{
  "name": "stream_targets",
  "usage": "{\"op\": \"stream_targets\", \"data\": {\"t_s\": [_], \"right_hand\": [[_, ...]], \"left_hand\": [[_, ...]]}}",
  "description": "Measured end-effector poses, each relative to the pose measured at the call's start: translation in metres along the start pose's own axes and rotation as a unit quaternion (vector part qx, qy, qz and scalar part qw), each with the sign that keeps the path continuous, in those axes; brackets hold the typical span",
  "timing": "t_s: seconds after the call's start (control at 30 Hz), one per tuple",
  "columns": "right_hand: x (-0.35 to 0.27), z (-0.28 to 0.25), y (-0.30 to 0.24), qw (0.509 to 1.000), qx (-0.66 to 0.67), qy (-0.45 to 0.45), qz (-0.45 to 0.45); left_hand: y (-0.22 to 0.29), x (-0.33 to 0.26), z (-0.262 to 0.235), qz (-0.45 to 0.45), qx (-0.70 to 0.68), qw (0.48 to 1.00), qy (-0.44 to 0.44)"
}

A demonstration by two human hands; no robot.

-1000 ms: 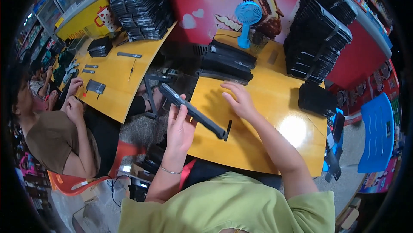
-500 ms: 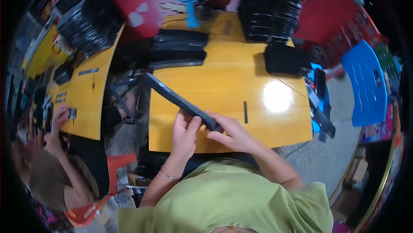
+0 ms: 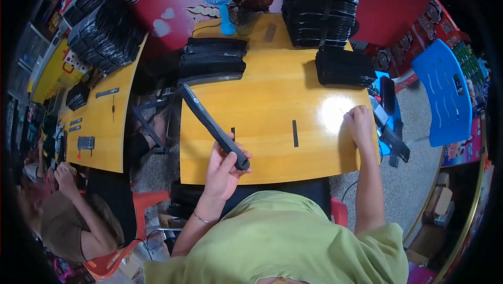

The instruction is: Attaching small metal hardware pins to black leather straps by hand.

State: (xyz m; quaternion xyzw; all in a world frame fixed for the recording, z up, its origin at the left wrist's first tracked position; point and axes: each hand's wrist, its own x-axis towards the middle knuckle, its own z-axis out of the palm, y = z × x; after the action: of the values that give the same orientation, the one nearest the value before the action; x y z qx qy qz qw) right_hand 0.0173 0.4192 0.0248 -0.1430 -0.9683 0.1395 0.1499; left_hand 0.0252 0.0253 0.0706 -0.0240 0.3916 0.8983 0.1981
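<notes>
My left hand [image 3: 222, 171] is closed round the near end of a long, narrow, black padded band [image 3: 207, 119]. The band slants up to the far left above the table, and a small pale mark shows near its far end. At the table's right edge, my right hand [image 3: 359, 124] has its fingers pinched together on the thin stick lying there. Only a short tip of that stick [image 3: 342, 110] shows beside the fingers; the rest is hidden. Two short black strips lie on the yellow table [image 3: 272, 163]: one strip [image 3: 295, 133] near the middle, the other [image 3: 233, 131] partly behind my left hand.
Several black bands [image 3: 215, 61] lie at the far left, near a blue fan [image 3: 220, 1]. A tall black stack [image 3: 322, 8] and a black bundle [image 3: 345, 67] occupy the far right. A blue chair [image 3: 443, 92] stands rightward. Another person [image 3: 78, 210] sits at the left table [image 3: 107, 147].
My right hand has let go of the black band and moved right to the thin stick at the table's edge. The left hand still holds the band; a second black strip now shows.
</notes>
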Motion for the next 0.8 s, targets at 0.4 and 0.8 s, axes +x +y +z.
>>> {"op": "stream_targets", "data": {"t_s": [0.4, 0.8], "right_hand": [[-0.071, -0.036, -0.157, 0.923, 0.346, -0.133, -0.101], [-0.089, -0.039, -0.214, 0.903, 0.334, -0.073, -0.26]], "left_hand": [[-0.006, 0.006, 0.01, 0.02, -0.091, 0.995, -0.033], [-0.004, 0.0, 0.015, 0.122, -0.049, 0.991, 0.014]]}}
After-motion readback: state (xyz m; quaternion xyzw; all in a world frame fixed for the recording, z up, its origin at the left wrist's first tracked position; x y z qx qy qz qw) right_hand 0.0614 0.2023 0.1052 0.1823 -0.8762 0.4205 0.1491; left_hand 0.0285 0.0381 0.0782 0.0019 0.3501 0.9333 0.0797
